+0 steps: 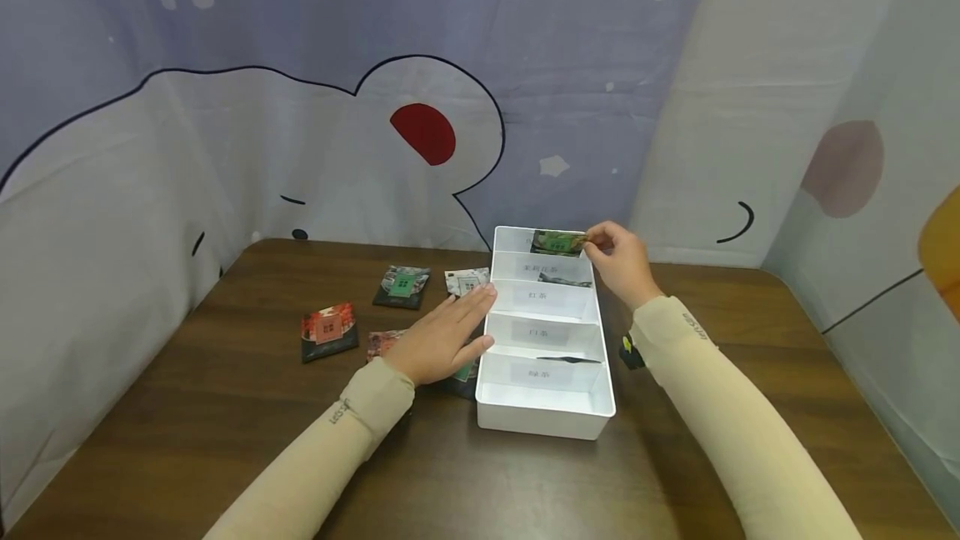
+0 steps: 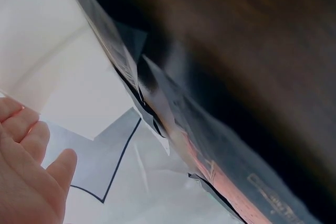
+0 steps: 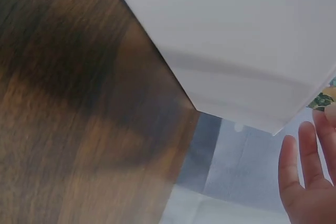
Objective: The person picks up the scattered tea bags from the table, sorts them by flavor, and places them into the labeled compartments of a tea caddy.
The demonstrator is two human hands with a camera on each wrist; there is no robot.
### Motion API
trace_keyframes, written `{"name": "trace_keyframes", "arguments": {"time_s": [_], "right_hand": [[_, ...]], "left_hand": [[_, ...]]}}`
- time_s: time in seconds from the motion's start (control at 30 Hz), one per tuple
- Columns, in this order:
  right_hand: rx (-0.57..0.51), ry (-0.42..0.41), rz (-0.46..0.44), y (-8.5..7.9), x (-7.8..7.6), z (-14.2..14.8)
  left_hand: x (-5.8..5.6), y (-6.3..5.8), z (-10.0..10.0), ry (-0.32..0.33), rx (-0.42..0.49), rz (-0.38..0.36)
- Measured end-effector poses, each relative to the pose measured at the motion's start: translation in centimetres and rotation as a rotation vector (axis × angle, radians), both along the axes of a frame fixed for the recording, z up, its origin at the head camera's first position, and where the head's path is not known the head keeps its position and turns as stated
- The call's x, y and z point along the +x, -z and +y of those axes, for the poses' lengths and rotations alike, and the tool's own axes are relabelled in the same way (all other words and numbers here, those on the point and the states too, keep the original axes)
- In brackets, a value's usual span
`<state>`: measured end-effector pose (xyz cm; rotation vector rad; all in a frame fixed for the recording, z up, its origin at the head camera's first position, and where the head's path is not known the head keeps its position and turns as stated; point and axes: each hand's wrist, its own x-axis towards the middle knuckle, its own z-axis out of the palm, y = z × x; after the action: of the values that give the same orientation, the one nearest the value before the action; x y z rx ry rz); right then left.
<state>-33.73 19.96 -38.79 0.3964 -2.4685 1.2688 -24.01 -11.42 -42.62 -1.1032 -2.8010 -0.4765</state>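
Note:
My right hand [image 1: 622,265] pinches the right end of a green tea sachet [image 1: 557,242] at the farthest compartment of a white divided box [image 1: 540,422]. In the right wrist view, a corner of the sachet [image 3: 325,97] shows above the fingers, past the box's outer wall [image 3: 226,40]. My left hand [image 1: 442,340] has its fingers straight, with the fingertips right at the box's left rim. That hand [image 2: 26,171] appears beside the white box wall [image 2: 58,61] in the left wrist view. Other sachets stand in the second compartment [image 1: 564,281] and fourth compartment [image 1: 567,359] from the back.
Left of the box on the brown table [image 1: 247,407] lie a red sachet [image 1: 330,330], a green-labelled one [image 1: 402,287] and a white one [image 1: 467,280]. More sachets [image 1: 384,342] are partly hidden under the left hand. A printed curtain [image 1: 337,157] hangs behind the table.

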Motion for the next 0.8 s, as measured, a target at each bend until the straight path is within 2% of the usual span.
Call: {"name": "trace_keyframes", "arguments": {"time_s": [0.3, 0.53, 0.8], "right_hand": [[0.073, -0.013, -0.078, 0.7, 0.1, 0.2], [0.065, -0.022, -0.08, 0.7, 0.6, 0.6], [0.082, -0.069, -0.086, 0.6, 1.8, 0.8]], "left_hand": [[0.1, -0.1, 0.0, -0.013, -0.003, -0.006], [0.0, 0.1, 0.0, -0.013, 0.002, 0.001], [-0.1, 0.2, 0.0, -0.015, -0.002, 0.003]]}}
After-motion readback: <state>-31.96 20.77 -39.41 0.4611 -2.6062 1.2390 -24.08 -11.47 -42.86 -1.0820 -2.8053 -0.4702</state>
